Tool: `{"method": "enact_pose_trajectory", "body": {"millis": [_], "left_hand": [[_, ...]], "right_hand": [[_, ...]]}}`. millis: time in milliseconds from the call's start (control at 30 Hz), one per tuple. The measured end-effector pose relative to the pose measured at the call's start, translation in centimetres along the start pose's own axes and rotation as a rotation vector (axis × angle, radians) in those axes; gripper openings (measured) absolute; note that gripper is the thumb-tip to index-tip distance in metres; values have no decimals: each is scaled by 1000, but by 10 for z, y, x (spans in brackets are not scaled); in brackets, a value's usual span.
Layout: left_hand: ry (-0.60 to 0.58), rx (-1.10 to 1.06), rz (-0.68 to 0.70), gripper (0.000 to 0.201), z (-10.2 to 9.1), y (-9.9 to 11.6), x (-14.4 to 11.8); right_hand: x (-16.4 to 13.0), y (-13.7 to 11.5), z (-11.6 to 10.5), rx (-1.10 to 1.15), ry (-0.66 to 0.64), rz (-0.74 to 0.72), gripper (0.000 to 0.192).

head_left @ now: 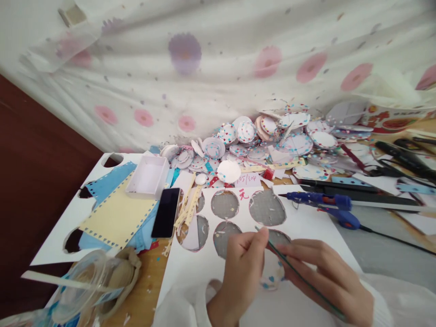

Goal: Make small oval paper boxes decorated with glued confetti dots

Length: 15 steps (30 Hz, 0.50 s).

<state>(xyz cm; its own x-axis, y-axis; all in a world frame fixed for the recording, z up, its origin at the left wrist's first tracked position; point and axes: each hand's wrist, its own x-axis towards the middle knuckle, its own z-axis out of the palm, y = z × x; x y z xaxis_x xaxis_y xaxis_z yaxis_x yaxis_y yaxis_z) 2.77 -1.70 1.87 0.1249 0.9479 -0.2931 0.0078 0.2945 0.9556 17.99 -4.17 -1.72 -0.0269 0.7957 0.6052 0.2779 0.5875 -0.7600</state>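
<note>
A thin dark green stick (306, 280) slants down to the right between my hands. My left hand (243, 268) is closed, its thumb and index finger pinching the stick's upper end. Along the stick's length lie the fingers of my right hand (327, 272), pressed together around it. Below and between the hands shows part of a round paper piece (272, 274) with blue hearts or dots, partly hidden by the fingers. Underneath is a large white sheet (190, 277) with several round holes cut out of it.
A blue glue gun (316, 200) and its cord lie to the right. Many decorated paper discs (247, 131) are heaped along the curtain (218, 91). At left are a phone (165, 213), a white tray (148, 176), yellow paper (116, 209) and a clear plastic cup (83, 281).
</note>
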Motion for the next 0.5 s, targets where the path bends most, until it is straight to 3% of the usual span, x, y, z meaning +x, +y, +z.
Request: {"method": "enact_pose_trajectory", "body": {"millis": [100, 200, 267, 367, 433, 500], "left_hand": [[90, 111, 121, 54, -15, -1, 5], [176, 279, 417, 39, -35, -11, 8], [86, 419, 583, 30, -47, -20, 9], [-96, 610, 656, 69, -56, -31, 8], [-135, 698, 637, 92, -57, -34, 7], [-133, 767, 627, 102, -54, -34, 8]], "right_hand": [[10, 17, -2, 31, 102, -65, 44], [19, 24, 1, 134, 222, 107, 24], [22, 23, 3, 177, 197, 210, 14], [24, 21, 6, 202, 123, 266, 7], [23, 21, 7, 207, 99, 284, 5], [22, 22, 7, 213, 79, 296, 4]]}}
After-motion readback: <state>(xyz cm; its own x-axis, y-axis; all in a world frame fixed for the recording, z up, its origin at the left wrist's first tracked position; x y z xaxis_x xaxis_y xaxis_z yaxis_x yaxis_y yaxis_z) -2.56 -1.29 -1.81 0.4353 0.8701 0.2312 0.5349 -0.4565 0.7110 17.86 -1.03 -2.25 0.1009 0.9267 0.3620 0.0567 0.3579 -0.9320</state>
